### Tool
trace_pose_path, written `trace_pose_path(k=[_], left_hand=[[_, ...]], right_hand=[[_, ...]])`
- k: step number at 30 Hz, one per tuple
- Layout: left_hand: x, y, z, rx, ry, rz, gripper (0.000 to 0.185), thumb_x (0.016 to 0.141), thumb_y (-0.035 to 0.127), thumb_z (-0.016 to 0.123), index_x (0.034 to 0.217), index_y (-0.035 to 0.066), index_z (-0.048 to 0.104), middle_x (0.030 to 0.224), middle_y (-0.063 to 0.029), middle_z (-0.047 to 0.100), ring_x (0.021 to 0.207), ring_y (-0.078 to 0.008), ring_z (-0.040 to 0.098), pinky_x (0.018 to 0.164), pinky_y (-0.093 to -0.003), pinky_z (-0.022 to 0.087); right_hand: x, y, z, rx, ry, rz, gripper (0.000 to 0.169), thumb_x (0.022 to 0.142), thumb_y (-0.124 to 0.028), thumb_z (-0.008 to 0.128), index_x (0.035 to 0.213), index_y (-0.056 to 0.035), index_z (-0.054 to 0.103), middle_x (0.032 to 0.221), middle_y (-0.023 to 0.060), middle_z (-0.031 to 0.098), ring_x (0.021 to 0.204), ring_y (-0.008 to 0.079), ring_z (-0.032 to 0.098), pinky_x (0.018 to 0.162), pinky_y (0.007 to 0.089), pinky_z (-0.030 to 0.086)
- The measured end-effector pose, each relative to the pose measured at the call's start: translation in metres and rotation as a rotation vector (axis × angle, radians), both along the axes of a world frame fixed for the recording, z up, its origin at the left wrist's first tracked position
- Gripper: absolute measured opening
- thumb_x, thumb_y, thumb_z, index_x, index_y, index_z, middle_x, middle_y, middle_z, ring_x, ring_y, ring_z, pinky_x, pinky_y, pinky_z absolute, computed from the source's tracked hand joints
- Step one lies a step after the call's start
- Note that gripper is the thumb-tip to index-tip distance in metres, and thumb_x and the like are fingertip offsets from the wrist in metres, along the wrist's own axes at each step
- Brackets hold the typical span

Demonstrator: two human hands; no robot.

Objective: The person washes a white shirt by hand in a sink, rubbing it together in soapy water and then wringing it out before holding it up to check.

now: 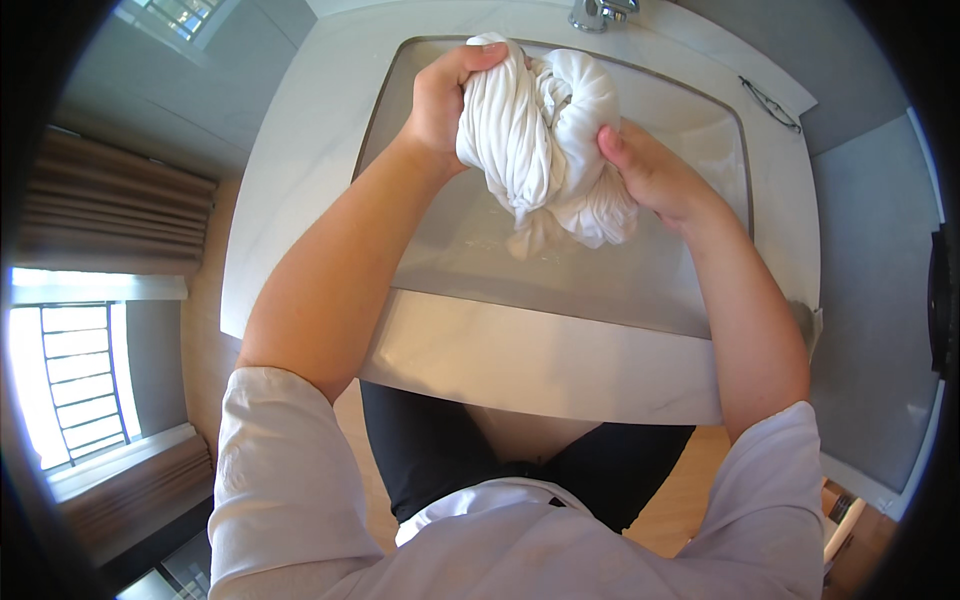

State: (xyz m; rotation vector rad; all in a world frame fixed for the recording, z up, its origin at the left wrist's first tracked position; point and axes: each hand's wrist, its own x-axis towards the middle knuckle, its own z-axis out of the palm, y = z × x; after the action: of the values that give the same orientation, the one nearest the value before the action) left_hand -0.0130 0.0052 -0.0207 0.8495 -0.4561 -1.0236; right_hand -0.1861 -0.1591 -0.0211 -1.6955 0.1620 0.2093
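A bunched white cloth [517, 135], twisted into thick folds and wet-looking, hangs over a rectangular sink basin [465, 255]. My left hand [442, 90] grips its left side, with the thumb laid across the upper folds. On the right side, my right hand [652, 169] holds the cloth, thumb on top and the other fingers mostly hidden beneath. Loose ends of the cloth droop below the folds, above the basin's floor. Whether they touch the basin, I cannot tell.
Behind the basin stands a chrome faucet [592, 13]. A pair of glasses [769, 103] lies on the white marbled countertop [300, 150] at the right. The counter's front edge runs close before my body. A barred window [82, 382] and brown curtains [112, 206] are far left.
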Motion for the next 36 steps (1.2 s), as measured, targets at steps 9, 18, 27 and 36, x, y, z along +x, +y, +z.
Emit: trace_pose_path(k=[9, 18, 27, 36], left_hand=[[-0.002, 0.002, -0.008, -0.17, 0.004, -0.189, 0.04, 0.09, 0.029, 0.051, 0.102, -0.007, 0.065, 0.096, -0.0202, 0.068, 0.088, -0.0306, 0.067, 0.083, -0.0406, 0.054], [-0.014, 0.003, 0.004, 0.013, -0.023, -0.076, 0.037, 0.093, 0.031, 0.055, 0.1, -0.004, 0.064, 0.092, -0.0167, 0.069, 0.082, -0.0256, 0.068, 0.078, -0.0375, 0.055], [-0.013, -0.006, -0.001, 0.243, 0.026, 0.007, 0.038, 0.094, 0.038, 0.058, 0.104, 0.002, 0.065, 0.095, -0.0137, 0.07, 0.083, -0.0239, 0.069, 0.078, -0.0378, 0.057], [-0.02, -0.006, 0.01, 0.303, -0.001, 0.054, 0.041, 0.095, 0.037, 0.06, 0.113, 0.0, 0.06, 0.102, -0.0145, 0.068, 0.09, -0.0249, 0.069, 0.08, -0.0397, 0.056]], right_hand=[[-0.004, 0.039, -0.003, 0.689, 0.009, -0.046, 0.113, 0.075, -0.08, 0.064, 0.151, -0.0023, 0.031, 0.141, 0.0136, 0.05, 0.131, 0.0239, 0.05, 0.11, 0.0399, 0.043], [0.0, 0.028, -0.001, 0.602, 0.044, -0.049, 0.102, 0.082, -0.07, 0.067, 0.148, 0.0009, 0.035, 0.137, 0.0136, 0.054, 0.123, 0.0203, 0.056, 0.102, 0.034, 0.048], [0.006, 0.033, 0.009, 0.513, 0.084, -0.261, 0.092, 0.089, -0.069, 0.059, 0.141, 0.0048, 0.045, 0.127, 0.0149, 0.061, 0.114, 0.0184, 0.06, 0.098, 0.0302, 0.049], [0.004, 0.038, 0.024, 0.106, 0.142, -0.411, 0.101, 0.083, -0.085, 0.046, 0.127, 0.0044, 0.061, 0.12, 0.0161, 0.065, 0.109, 0.0204, 0.062, 0.096, 0.0317, 0.048]])
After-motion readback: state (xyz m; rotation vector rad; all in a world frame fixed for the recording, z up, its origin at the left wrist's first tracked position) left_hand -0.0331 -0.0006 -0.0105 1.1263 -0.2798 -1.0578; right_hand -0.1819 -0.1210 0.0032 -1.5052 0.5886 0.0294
